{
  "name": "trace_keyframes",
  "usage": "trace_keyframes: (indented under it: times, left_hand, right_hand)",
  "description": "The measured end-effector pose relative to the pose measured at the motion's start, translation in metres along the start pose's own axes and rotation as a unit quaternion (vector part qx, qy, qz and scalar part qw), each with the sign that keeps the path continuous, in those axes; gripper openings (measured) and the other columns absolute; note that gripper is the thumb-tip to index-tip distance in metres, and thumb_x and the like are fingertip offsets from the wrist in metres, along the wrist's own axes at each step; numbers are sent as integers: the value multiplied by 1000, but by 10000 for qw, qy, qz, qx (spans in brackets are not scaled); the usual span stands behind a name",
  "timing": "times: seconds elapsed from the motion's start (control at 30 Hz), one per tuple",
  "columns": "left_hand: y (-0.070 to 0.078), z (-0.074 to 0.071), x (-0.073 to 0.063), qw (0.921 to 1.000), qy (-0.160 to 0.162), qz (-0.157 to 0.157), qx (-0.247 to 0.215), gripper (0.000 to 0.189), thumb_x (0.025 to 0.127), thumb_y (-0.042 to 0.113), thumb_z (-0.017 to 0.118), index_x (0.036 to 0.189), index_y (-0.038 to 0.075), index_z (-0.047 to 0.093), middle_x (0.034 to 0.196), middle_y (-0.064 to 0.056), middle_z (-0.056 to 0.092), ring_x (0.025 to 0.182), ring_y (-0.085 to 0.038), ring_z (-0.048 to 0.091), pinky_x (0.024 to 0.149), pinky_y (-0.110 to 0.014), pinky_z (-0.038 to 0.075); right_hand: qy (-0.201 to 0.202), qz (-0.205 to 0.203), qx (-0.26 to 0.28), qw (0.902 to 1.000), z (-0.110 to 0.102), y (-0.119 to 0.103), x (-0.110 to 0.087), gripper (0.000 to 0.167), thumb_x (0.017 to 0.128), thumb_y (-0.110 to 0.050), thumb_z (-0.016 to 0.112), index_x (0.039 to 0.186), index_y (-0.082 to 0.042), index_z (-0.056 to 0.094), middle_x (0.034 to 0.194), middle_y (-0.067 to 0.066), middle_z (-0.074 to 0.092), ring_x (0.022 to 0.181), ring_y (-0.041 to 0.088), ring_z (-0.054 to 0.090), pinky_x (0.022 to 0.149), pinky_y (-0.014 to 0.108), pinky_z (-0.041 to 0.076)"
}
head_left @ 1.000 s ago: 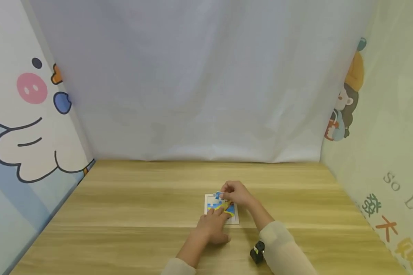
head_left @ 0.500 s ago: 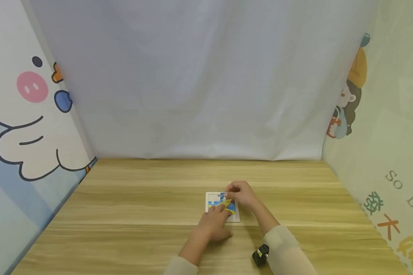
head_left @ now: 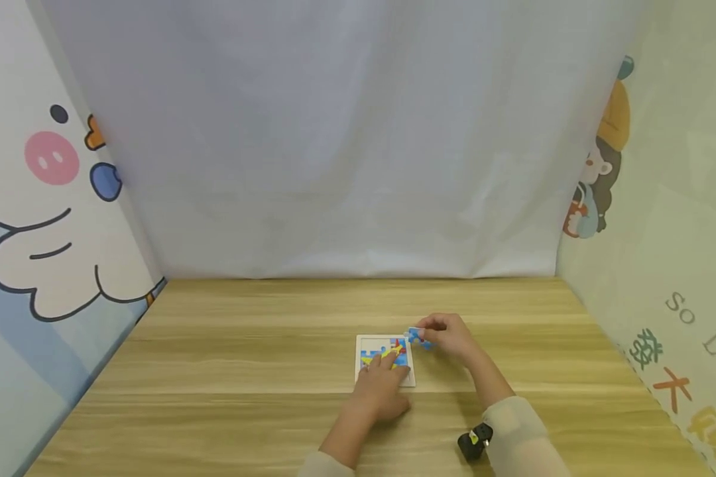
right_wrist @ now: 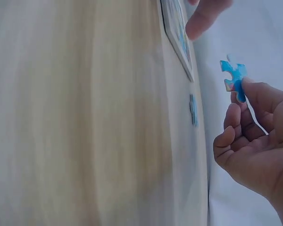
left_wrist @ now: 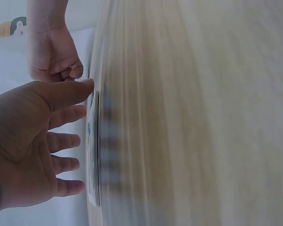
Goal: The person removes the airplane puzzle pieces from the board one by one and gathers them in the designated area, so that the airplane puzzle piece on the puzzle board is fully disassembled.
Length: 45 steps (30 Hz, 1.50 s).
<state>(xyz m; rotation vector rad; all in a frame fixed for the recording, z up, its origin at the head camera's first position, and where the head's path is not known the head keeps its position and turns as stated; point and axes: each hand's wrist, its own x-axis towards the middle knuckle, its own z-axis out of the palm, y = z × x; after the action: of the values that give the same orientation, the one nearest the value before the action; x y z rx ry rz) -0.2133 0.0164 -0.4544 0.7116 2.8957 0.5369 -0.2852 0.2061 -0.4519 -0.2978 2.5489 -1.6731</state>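
A small jigsaw puzzle lies in a white-rimmed puzzle tray [head_left: 358,354], its blue and yellow picture partly filled and the pale base bare at the upper left. My left hand [head_left: 377,389] rests on the tray's lower part with fingers spread, covering some of the pieces. Just right of the tray, my right hand [head_left: 450,336] pinches a blue puzzle piece [right_wrist: 237,79] between thumb and fingertips, raised above the table in the right wrist view. Below it, another blue puzzle piece [right_wrist: 193,110] lies flat on the wood beside the tray.
A black device [head_left: 475,442] sits by the right sleeve, near the front of the wooden table [head_left: 244,358]. A pale curtain [head_left: 358,165] hangs at the back, with printed panels on both sides.
My right hand has moved right, off the tray's upper right corner, and now holds a blue puzzle piece beside it. My left hand stays on the tray.
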Motion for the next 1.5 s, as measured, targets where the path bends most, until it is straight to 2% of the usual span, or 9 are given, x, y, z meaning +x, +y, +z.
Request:
trace_keyframes:
  times: [0.13,0.37,0.53,0.63,0.83,0.97,1.13,1.33,1.5]
  left_hand:
    - [3,3,2,9999,-23,-101,65,56,76,30,71,127,12,57,139,-14,39,129,-40,31,96,-58,33]
    - [5,9,3,9991,67,-174,388,54,78,32,72,127,15,56,132,-9,45,121,-31,39,91,-54,39]
    - [6,9,3,9984,36,-173,539,54,80,33,70,128,16,55,131,-8,46,121,-30,40,91,-54,39]
    - [7,8,1,9979,0,-199,615,54,80,34,70,128,16,55,131,-8,47,120,-30,41,91,-54,39]
    - [7,6,0,9983,-16,-152,559,53,80,32,69,129,17,54,135,-9,45,123,-32,38,92,-56,38]
    - [7,6,1,9985,9,-86,541,53,80,32,70,128,18,55,136,-8,44,123,-32,39,91,-56,38]
    - [4,5,-1,9981,-12,-39,610,54,79,34,70,129,20,55,137,-6,44,124,-31,39,90,-55,39]
    - [3,4,-3,9985,-105,-68,529,55,79,33,70,131,20,54,139,-6,43,125,-31,37,92,-56,37]
    - [4,1,-4,9990,-107,-29,426,55,80,32,70,131,19,54,139,-7,42,126,-31,37,94,-56,36]
  right_hand:
    - [115,59,-41,9999,-9,9,-1,15,88,-8,63,99,1,67,87,6,65,82,20,58,74,32,47]
    - [249,283,34,9993,-24,21,-5,17,88,-11,64,100,1,66,88,7,65,84,22,59,74,33,48]
    - [395,454,-44,9982,-36,25,-7,20,88,-13,65,101,2,65,90,8,65,83,22,58,71,32,46]
    - [348,488,-109,9981,-40,27,-8,22,88,-13,64,103,3,63,92,8,63,82,22,56,70,31,45]
    - [360,635,-166,9972,-52,31,-9,21,88,-10,64,102,5,63,84,7,62,74,20,54,65,31,45]
    - [280,552,-440,9971,-58,32,-9,17,87,-4,62,99,8,62,86,8,61,76,19,55,69,32,47]
    - [253,545,-979,9934,-60,34,-7,10,87,0,61,94,7,64,85,8,62,76,19,55,70,31,47]
    - [238,715,-987,9923,-58,40,-4,10,87,-2,62,94,4,65,86,6,63,79,20,56,72,30,47]
    - [319,663,-1190,9902,-57,40,-3,10,86,-2,62,94,4,66,87,8,64,80,22,57,76,36,47]
